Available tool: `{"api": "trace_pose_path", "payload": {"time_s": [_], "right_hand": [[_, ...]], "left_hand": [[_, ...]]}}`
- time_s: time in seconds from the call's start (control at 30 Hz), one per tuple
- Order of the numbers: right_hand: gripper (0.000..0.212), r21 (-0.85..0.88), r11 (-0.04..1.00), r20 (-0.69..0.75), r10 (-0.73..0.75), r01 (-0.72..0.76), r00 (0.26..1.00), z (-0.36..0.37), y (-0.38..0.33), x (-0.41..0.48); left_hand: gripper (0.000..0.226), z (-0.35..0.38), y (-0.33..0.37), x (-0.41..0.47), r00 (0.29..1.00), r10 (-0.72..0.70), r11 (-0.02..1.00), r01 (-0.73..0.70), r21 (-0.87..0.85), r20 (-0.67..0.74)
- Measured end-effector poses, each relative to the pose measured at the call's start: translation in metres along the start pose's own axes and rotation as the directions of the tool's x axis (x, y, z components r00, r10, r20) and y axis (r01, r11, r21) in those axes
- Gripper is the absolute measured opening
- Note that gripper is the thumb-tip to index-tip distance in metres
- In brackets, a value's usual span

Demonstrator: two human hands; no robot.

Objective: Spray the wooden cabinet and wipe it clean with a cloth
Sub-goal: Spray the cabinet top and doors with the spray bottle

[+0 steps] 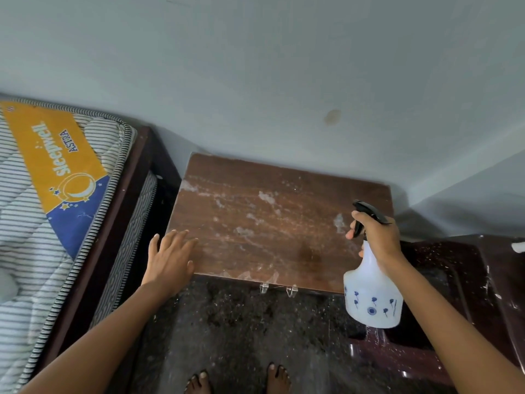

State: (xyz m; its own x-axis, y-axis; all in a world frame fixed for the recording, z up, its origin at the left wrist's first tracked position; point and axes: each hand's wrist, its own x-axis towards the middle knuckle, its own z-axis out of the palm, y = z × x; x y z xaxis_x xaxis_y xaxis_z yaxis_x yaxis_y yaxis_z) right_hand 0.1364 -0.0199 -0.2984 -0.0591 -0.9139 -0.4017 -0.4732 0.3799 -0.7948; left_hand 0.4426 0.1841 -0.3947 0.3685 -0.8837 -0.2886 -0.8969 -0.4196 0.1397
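While whitish smears and streaks mark its flat top, the brown wooden cabinet (pixel 270 223) stands pushed against the pale blue-grey wall (pixel 255 81), between a bed on the left and dark glossy furniture on the right. A darker patch shows near the top's front edge, and two small clear plastic handles (pixel 278 288) jut from the front below it.

The left hand (pixel 170 257) lies flat on the cabinet's near left corner, fingers straight and slightly spread, holding nothing. The right hand (pixel 377 237) grips the neck of a translucent white plastic spray bottle (pixel 372 297) printed with small blue flowers, held in the air over the cabinet's near right corner. One fingertip curls at the front of its black trigger head (pixel 369 211), whose nozzle points left across the top. The two hands are well apart.

To the left, a striped grey-and-white quilted mattress (pixel 28 251) with a yellow-and-blue label (pixel 56 166) lies on a dark wooden bed frame (pixel 113 223). To the right sits the dark maroon speckled furniture (pixel 483 280); what kind, I cannot tell. Below, the person's two bare feet (pixel 199 382) stand on a dark speckled floor (pixel 241 322). A small brownish stain (pixel 332 116) marks the wall above the cabinet.
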Motion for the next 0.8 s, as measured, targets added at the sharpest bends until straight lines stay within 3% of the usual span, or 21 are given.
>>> {"api": "trace_pose_path", "payload": {"time_s": [0.4,0.8], "right_hand": [[0.03,-0.066,0.995,0.076,-0.069,0.074,0.995,0.054,-0.023,-0.02],[0.033,-0.039,0.99,0.137,-0.127,0.133,0.982,0.098,-0.05,-0.042]], "left_hand": [[0.042,-0.005,-0.017,-0.007,0.999,0.022,0.997,-0.024,-0.068,-0.023],[0.043,-0.013,-0.036,-0.013,1.0,0.009,1.0,-0.009,-0.002,-0.015]]}}
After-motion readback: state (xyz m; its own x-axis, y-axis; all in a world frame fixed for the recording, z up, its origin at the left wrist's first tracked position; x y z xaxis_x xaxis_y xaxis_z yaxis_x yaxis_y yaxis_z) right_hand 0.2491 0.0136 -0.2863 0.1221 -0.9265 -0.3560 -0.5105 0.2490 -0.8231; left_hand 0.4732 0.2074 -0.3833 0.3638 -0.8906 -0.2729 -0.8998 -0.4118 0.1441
